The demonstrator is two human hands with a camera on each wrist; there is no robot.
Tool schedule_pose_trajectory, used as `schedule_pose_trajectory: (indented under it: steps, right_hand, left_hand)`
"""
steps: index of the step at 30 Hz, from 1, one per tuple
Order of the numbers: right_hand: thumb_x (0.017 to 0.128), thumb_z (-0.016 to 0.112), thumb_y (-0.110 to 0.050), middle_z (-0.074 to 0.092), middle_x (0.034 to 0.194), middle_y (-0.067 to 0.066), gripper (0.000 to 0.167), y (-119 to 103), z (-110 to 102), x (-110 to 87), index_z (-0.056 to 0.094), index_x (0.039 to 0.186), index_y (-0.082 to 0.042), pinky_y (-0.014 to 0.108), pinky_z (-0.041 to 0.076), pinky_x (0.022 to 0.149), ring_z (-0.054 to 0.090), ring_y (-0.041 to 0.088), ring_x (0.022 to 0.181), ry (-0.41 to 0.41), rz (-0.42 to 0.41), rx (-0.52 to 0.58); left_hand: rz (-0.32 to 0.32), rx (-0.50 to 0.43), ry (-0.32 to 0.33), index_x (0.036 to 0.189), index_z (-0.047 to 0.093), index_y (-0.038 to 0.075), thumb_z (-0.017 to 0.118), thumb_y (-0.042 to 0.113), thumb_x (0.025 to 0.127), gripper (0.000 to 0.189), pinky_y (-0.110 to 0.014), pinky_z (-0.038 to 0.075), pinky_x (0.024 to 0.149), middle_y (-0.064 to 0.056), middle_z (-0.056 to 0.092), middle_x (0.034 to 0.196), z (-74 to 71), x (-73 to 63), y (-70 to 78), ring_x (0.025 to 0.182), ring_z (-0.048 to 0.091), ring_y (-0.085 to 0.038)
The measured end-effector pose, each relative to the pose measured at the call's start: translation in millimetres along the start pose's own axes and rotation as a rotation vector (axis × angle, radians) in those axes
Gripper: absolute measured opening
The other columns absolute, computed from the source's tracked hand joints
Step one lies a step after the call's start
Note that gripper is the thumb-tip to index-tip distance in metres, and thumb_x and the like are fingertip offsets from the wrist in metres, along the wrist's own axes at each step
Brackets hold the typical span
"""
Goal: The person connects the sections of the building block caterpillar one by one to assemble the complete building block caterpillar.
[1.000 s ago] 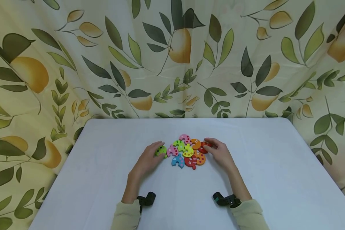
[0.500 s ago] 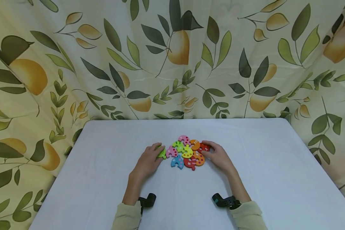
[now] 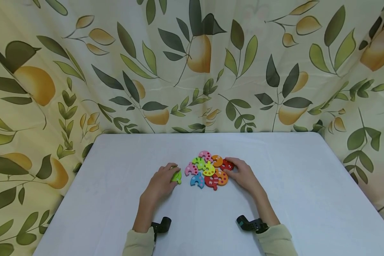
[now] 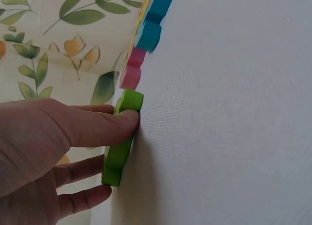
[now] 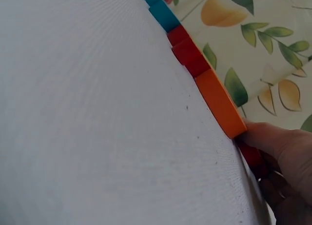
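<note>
At the left of a cluster of colourful puzzle pieces, my left hand (image 3: 160,182) pinches a green puzzle piece (image 3: 177,177) between thumb and fingers, a short way apart from the others. The left wrist view has the thumb across the green piece's near side, low over the white cloth. My right hand (image 3: 245,176) holds the red puzzle piece numbered 2 (image 3: 226,165) at the cluster's right edge, thumb on the near side and fingers round the far side. In the right wrist view the thumb tip lies by the orange piece (image 5: 220,104), and the red piece (image 5: 251,156) is partly hidden.
Between my hands lie two pink pieces, one at the left (image 3: 191,169), a blue piece (image 3: 197,180), a yellow piece (image 3: 209,168), a striped red piece (image 3: 211,181) and several others, packed together. A white-covered table (image 3: 198,224) bears them. Behind hangs a leaf-patterned curtain (image 3: 185,96).
My left hand has drawn the green piece left and slightly toward me, away from the pink piece. My right hand has settled round the red piece and stays there.
</note>
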State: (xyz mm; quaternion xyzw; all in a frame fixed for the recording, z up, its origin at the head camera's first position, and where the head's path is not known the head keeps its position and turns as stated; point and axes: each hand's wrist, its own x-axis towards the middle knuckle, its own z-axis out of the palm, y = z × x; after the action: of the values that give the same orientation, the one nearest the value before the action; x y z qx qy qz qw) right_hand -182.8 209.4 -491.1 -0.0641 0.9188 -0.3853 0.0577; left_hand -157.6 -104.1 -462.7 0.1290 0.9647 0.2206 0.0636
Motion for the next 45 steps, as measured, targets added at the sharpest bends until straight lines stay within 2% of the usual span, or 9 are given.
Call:
schedule_pose_trajectory:
  steps: [5, 10, 12, 16, 23, 26, 31, 34, 45]
  right_hand:
    - [0.09, 0.069, -0.024, 0.053, 0.141, 0.02, 0.055, 1.1, 1.8, 0.2, 0.052, 0.138, -0.005, 0.056, 0.04, 0.109, 0.046, 0.039, 0.132, 0.048, -0.059, -0.06]
    - [0.088, 0.071, -0.029, 0.055, 0.136, 0.018, 0.054, -7.4, -0.4, -0.2, 0.055, 0.135, -0.007, 0.05, 0.049, 0.102, 0.053, 0.035, 0.122, 0.119, -0.014, 0.029]
    - [0.088, 0.072, -0.031, 0.055, 0.137, 0.016, 0.054, -15.3, -0.9, -1.3, 0.055, 0.135, -0.009, 0.048, 0.051, 0.1, 0.054, 0.033, 0.121, 0.119, -0.003, 0.085]
    - [0.087, 0.072, -0.03, 0.055, 0.137, 0.014, 0.053, -41.0, 4.7, -5.7, 0.056, 0.134, -0.012, 0.045, 0.053, 0.097, 0.054, 0.032, 0.124, 0.031, -0.061, 0.172]
    - [0.087, 0.072, -0.027, 0.061, 0.131, 0.01, 0.047, -84.5, 41.6, -17.7, 0.06, 0.13, -0.013, 0.035, 0.056, 0.091, 0.057, 0.027, 0.114, -0.142, -0.343, 0.211]
    - [0.088, 0.071, -0.025, 0.063, 0.127, 0.007, 0.045, -89.6, 58.3, -19.7, 0.06, 0.13, -0.015, 0.029, 0.055, 0.091, 0.058, 0.023, 0.112, -0.236, -0.404, 0.251]
    - [0.089, 0.07, -0.027, 0.063, 0.127, 0.002, 0.041, -88.0, 76.7, -21.5, 0.061, 0.129, -0.02, 0.021, 0.052, 0.092, 0.057, 0.018, 0.114, -0.363, -0.352, 0.36]
    - [0.089, 0.07, -0.029, 0.063, 0.127, 0.001, 0.041, -86.7, 81.5, -21.4, 0.061, 0.128, -0.022, 0.02, 0.051, 0.094, 0.058, 0.018, 0.116, -0.391, -0.313, 0.391]
    - [0.086, 0.073, -0.032, 0.061, 0.128, -0.006, 0.043, -83.6, 84.4, -13.4, 0.061, 0.128, -0.028, 0.028, 0.05, 0.095, 0.053, 0.015, 0.115, -0.308, -0.265, 0.29]
  left_hand:
    - [0.016, -0.002, 0.005, 0.134, 0.058, 0.017, 0.072, 0.02, 0.088, 0.049, -0.046, 0.045, 0.102, -0.002, 0.051, 0.142, 0.0, -0.2, -1.4, 0.125, 0.05, -0.026]
    - [0.016, 0.0, 0.009, 0.134, 0.058, 0.017, 0.072, 0.02, 0.088, 0.048, -0.045, 0.046, 0.101, -0.002, 0.051, 0.141, 0.3, 0.0, -1.2, 0.124, 0.05, -0.025]
    - [0.018, 0.002, 0.01, 0.133, 0.058, 0.017, 0.072, 0.019, 0.088, 0.048, -0.044, 0.046, 0.1, -0.002, 0.052, 0.14, 0.5, -0.3, -1.1, 0.124, 0.05, -0.025]
    - [0.02, 0.015, 0.017, 0.133, 0.058, 0.018, 0.072, 0.02, 0.088, 0.048, -0.043, 0.046, 0.1, -0.001, 0.051, 0.14, 1.1, -1.0, -0.6, 0.123, 0.05, -0.025]
    - [0.038, 0.052, 0.027, 0.132, 0.058, 0.017, 0.072, 0.019, 0.087, 0.047, -0.044, 0.046, 0.101, -0.002, 0.051, 0.139, 1.0, 0.3, -0.3, 0.122, 0.05, -0.025]
    - [0.031, 0.048, 0.021, 0.132, 0.058, 0.018, 0.073, 0.018, 0.086, 0.048, -0.044, 0.046, 0.101, -0.002, 0.05, 0.139, 1.4, 1.0, -0.8, 0.123, 0.049, -0.025]
    - [0.04, 0.046, 0.017, 0.131, 0.057, 0.018, 0.072, 0.016, 0.087, 0.047, -0.045, 0.046, 0.102, -0.002, 0.05, 0.14, 2.2, 1.0, -3.3, 0.125, 0.048, -0.025]
    - [0.053, 0.034, 0.006, 0.133, 0.056, 0.018, 0.071, 0.016, 0.088, 0.047, -0.046, 0.045, 0.103, -0.002, 0.049, 0.14, 0.4, 1.3, -5.3, 0.126, 0.048, -0.025]
    - [0.052, -0.04, -0.015, 0.135, 0.056, 0.019, 0.072, 0.019, 0.087, 0.051, -0.049, 0.044, 0.106, -0.002, 0.049, 0.142, -4.0, -0.4, -10.3, 0.13, 0.047, -0.026]
